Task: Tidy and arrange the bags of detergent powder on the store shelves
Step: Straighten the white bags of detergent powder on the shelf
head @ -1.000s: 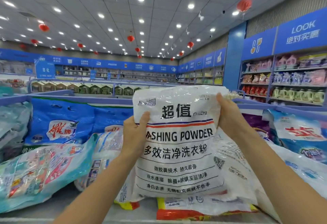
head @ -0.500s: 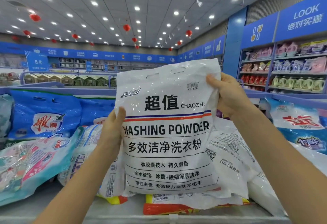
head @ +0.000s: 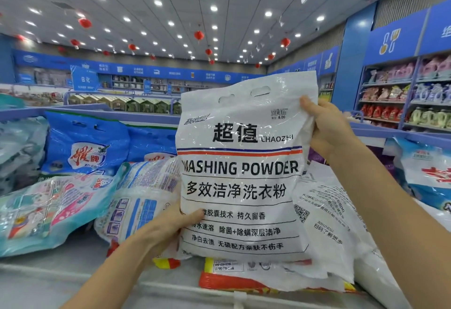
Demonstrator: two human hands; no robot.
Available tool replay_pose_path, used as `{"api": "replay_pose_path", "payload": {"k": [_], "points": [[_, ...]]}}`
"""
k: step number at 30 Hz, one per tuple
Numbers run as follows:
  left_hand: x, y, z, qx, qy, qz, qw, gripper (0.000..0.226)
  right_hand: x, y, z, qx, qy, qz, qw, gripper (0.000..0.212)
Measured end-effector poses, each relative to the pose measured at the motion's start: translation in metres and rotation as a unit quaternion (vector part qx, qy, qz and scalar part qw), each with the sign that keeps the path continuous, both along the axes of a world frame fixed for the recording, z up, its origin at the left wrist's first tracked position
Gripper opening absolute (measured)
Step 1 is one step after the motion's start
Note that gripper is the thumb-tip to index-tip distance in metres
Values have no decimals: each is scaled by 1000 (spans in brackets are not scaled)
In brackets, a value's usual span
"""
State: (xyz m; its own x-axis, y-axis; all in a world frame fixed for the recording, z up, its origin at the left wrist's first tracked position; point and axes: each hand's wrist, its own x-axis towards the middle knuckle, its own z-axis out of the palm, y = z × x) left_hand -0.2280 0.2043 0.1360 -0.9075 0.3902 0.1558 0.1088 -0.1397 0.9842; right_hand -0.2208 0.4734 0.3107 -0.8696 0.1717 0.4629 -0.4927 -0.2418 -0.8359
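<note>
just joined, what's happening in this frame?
A person is sorting detergent bags in a store. Both hands hold one white washing powder bag upright, label toward the camera: the left hand grips its lower left edge, the right hand its upper right edge. It is over a pile of similar white bags lying flat on the shelf. To the left, blue bags stand behind.

white washing powder bag [head: 241, 177], upright, held aloft
</note>
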Motion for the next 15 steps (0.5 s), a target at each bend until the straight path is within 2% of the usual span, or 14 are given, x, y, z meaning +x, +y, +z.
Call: {"api": "replay_pose_path", "payload": {"k": [2, 6, 11, 15], "points": [[0, 2, 1, 6, 9, 28, 1000, 120, 1, 1, 1, -1, -8, -10, 1000, 13], [9, 4, 5, 11, 51, 75, 996, 104, 15, 5, 2, 1, -4, -33, 999, 14], [30, -1, 25, 16, 116, 64, 991, 78, 44, 6, 10, -1, -13, -71, 997, 15], [46, -5, 35, 23, 141, 30, 989, 83, 81, 2, 28, 39, 16, -115, 992, 17]]}}
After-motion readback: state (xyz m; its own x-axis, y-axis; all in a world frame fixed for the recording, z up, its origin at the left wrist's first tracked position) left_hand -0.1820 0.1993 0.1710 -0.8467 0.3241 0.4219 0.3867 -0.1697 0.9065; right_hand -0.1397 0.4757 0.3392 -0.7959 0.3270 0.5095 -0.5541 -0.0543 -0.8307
